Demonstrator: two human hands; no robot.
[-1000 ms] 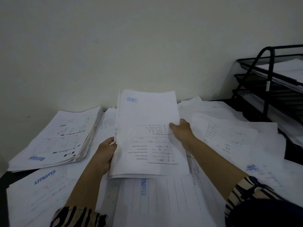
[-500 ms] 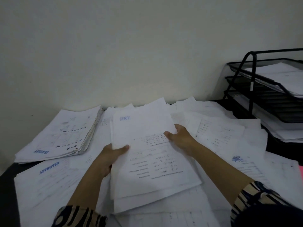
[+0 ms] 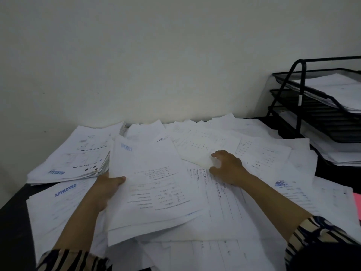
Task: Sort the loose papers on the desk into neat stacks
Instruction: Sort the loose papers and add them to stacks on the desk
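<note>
Your left hand point(image 3: 106, 189) is gripping the thin bundle of white printed sheets point(image 3: 154, 184) by its left edge, thumb on top, low over the dark desk point(image 3: 13, 218). Your right hand point(image 3: 227, 167) is reaching with spread, relaxed fingers over the loose white papers point(image 3: 263, 153), holding nothing.

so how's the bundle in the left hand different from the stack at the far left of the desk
The bundle, pinched by the left hand, is thin, with fanned, uneven edges; the stack is thicker, squarer and untouched. The bundle bears a blue stamp at its far end, the stack an APPROVED stamp at its near corner. Both hold white printed forms.
</note>
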